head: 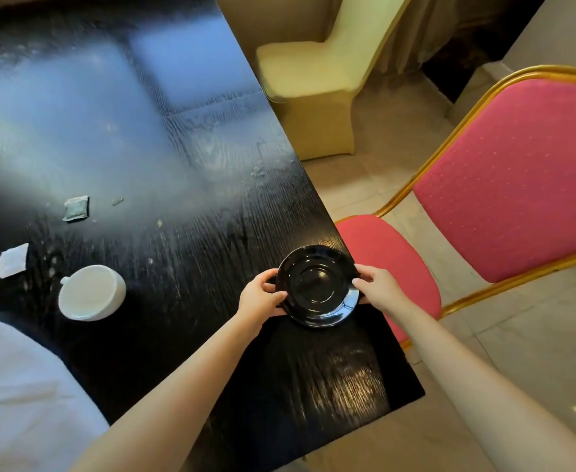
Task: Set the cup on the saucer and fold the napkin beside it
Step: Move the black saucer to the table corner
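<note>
A glossy black saucer [317,286] is at the right edge of the dark wooden table [184,253]. My left hand [261,296] grips its left rim and my right hand [378,287] grips its right rim. A white cup [90,292] stands on the table well to the left of the saucer, its opening towards me. A large white cloth [17,396], apparently the napkin, lies at the lower left and runs out of view.
A small grey sachet [76,208] and a white sachet [13,260] lie on the table beyond the cup. A pink chair with a gold frame [504,185] stands right of the table, a cream-covered chair [314,86] farther back. The floor is tiled.
</note>
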A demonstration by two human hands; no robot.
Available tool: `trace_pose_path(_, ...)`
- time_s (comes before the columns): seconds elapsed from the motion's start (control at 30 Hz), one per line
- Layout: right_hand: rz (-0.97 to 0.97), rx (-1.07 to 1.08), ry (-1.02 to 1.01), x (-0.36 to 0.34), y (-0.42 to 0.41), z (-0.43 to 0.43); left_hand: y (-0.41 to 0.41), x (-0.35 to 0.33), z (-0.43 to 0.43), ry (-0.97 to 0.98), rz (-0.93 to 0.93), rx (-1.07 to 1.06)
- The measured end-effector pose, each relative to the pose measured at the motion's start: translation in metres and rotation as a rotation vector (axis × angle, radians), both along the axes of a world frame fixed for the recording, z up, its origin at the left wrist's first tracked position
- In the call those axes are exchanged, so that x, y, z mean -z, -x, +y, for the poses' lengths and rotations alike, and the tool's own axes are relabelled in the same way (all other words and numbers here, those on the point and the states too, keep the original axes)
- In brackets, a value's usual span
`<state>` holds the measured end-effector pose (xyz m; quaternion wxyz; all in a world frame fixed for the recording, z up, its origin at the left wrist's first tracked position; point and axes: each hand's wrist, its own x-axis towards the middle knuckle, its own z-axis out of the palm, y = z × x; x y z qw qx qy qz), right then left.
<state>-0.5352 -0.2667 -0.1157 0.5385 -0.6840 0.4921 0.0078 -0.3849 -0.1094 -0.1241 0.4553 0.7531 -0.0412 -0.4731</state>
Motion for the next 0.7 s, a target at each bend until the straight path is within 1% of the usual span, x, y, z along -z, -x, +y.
trace_pose_path(0.1, 0.063, -0.059, 0.086, 0.000, -0.003, -0.002, -0.005, -0.005, -0.001, -0.052, -0.047, 0.096)
trace_pose_path(0.23, 0.207, -0.171, 0.091, -0.017, -0.009, -0.010, -0.026, -0.030, 0.004, -0.174, -0.187, 0.278)
trace_pose_path(0.27, 0.244, -0.213, 0.125, -0.022, -0.011, -0.014, -0.033, -0.039, 0.007, -0.208, -0.224, 0.335)
trace_pose_path(0.33, 0.311, -0.333, 0.213, -0.035, -0.019, -0.022, -0.046, -0.058, 0.018, -0.263, -0.253, 0.433)
trace_pose_path(0.37, 0.337, -0.399, 0.223, -0.044, -0.026, -0.026, -0.052, -0.068, 0.024, -0.283, -0.242, 0.478)
trace_pose_path(0.47, 0.406, -0.607, 0.166, -0.079, -0.055, -0.024, -0.068, -0.096, 0.046, -0.350, -0.213, 0.595)
trace_pose_path(0.57, 0.472, -0.781, 0.146, -0.111, -0.090, -0.012, -0.082, -0.119, 0.067, -0.414, -0.219, 0.636)
trace_pose_path(0.7, 0.483, -0.944, 0.129, -0.138, -0.139, 0.015, -0.102, -0.148, 0.098, -0.458, -0.235, 0.607)
